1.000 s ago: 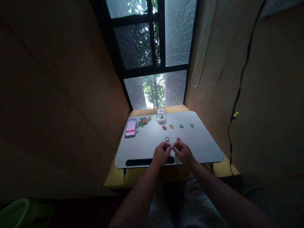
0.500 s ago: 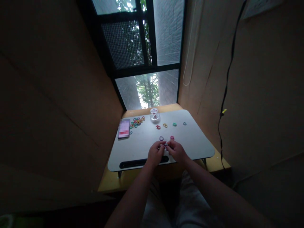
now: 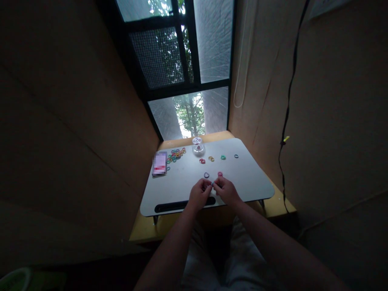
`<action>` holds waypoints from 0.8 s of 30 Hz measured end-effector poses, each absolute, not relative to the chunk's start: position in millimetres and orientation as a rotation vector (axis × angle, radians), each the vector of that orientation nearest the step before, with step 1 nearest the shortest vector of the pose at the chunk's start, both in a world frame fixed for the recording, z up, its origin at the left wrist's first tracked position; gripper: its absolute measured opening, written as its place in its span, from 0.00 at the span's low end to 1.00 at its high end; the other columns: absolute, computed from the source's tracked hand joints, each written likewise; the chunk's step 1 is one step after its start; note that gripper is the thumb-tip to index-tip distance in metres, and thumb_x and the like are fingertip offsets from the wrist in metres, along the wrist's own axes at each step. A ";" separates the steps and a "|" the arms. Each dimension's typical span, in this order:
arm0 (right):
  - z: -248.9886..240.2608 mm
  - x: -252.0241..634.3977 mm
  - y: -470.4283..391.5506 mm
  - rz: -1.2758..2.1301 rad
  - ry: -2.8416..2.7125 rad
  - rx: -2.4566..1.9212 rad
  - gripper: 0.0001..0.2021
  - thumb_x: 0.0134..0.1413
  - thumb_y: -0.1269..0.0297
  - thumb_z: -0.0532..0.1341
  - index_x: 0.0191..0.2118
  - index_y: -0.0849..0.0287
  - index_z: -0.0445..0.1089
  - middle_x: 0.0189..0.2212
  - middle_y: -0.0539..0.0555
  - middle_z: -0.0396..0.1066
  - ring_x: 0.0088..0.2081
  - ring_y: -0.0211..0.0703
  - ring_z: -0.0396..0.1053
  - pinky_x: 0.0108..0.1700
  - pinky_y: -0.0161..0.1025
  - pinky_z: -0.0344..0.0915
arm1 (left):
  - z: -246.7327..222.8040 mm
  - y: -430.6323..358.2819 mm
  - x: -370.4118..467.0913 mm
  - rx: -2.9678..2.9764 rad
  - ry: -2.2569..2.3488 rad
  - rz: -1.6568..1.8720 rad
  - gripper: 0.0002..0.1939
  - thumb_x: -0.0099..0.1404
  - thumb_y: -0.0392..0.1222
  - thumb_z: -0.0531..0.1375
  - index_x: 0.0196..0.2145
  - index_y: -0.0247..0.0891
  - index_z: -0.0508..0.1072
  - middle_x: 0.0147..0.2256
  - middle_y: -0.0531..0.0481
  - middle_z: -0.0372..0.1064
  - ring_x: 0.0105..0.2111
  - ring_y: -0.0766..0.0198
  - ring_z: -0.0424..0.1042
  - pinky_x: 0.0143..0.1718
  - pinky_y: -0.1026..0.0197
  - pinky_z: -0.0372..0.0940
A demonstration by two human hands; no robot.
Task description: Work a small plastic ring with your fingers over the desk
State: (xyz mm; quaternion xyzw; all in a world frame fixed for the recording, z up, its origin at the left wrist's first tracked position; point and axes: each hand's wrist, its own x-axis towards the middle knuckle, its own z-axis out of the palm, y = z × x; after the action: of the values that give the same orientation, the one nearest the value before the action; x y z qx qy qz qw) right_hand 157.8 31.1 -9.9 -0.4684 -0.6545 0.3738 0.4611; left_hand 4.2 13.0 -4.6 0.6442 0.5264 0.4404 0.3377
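Observation:
Near the front edge of the white lap table (image 3: 178, 188), my left hand (image 3: 200, 194) and my right hand (image 3: 224, 190) meet with fingertips pinched. A small pale-bluish band (image 3: 212, 184) shows between them, mostly hidden by the fingers. Just beyond lie a purplish-white ring-shaped band (image 3: 206, 175) and a pink band (image 3: 220, 174). Farther back, small groups of red bands (image 3: 202, 161), yellow bands (image 3: 211, 159) and green bands (image 3: 223, 157) form a row, ending in a single dark band (image 3: 236, 156).
A loose pile of mixed coloured bands (image 3: 176, 155) lies at the back left, beside a phone-like flat object (image 3: 159, 163) with a blurred face. A clear round container (image 3: 198, 147) stands at the back by the window. A black slot (image 3: 171, 206) runs along the table's front.
My hands stay together in nearly the same place, fingertips slightly shifted around the small band. The view has moved a little; the bands on the table lie as before.

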 end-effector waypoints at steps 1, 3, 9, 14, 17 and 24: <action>-9.9 157.7 30.8 0.914 -1.609 -1.151 0.10 0.53 0.60 0.58 0.24 0.56 0.62 0.17 0.45 0.64 0.20 0.37 0.63 0.25 0.34 0.60 | -4.0 12.7 4.3 1.686 1.356 1.139 0.08 0.63 0.43 0.58 0.38 0.38 0.73 0.28 0.54 0.70 0.27 0.68 0.65 0.29 0.66 0.60; -10.5 157.7 30.6 0.913 -1.603 -1.147 0.10 0.53 0.60 0.59 0.24 0.56 0.62 0.17 0.46 0.63 0.20 0.37 0.63 0.25 0.34 0.60 | -2.5 12.0 4.6 1.687 1.327 1.121 0.10 0.64 0.44 0.57 0.40 0.38 0.73 0.29 0.53 0.71 0.27 0.68 0.66 0.30 0.66 0.60; -11.4 157.9 29.9 0.926 -1.595 -1.149 0.11 0.53 0.58 0.59 0.25 0.56 0.62 0.17 0.46 0.64 0.20 0.37 0.63 0.25 0.34 0.60 | -2.0 10.7 4.3 1.690 1.396 1.125 0.11 0.64 0.47 0.58 0.34 0.37 0.73 0.28 0.53 0.70 0.27 0.67 0.66 0.30 0.65 0.60; -10.0 159.0 27.7 0.878 -1.636 -1.131 0.10 0.54 0.58 0.60 0.26 0.56 0.63 0.18 0.46 0.64 0.21 0.37 0.62 0.25 0.34 0.60 | -1.7 9.1 4.7 1.726 1.463 1.112 0.09 0.63 0.46 0.58 0.31 0.37 0.70 0.24 0.56 0.65 0.24 0.69 0.62 0.27 0.66 0.56; -10.7 159.9 27.7 0.879 -1.652 -1.089 0.08 0.54 0.59 0.59 0.29 0.57 0.65 0.21 0.48 0.66 0.22 0.37 0.63 0.25 0.34 0.60 | -1.2 8.4 5.6 1.724 1.465 1.118 0.08 0.62 0.45 0.58 0.30 0.37 0.69 0.23 0.57 0.64 0.23 0.69 0.61 0.26 0.66 0.55; -8.7 160.4 26.9 0.887 -1.664 -1.081 0.07 0.53 0.60 0.58 0.28 0.57 0.65 0.20 0.47 0.66 0.22 0.37 0.63 0.25 0.34 0.59 | 1.4 7.3 6.6 1.720 1.520 1.110 0.08 0.60 0.44 0.59 0.27 0.38 0.67 0.23 0.57 0.64 0.23 0.69 0.60 0.26 0.66 0.54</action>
State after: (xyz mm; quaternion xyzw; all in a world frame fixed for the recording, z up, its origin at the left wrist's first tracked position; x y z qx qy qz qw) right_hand 160.4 26.9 -8.7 -0.4402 -0.6776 0.3612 0.4654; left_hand 6.6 7.3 1.4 0.6453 0.5703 0.4165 0.2914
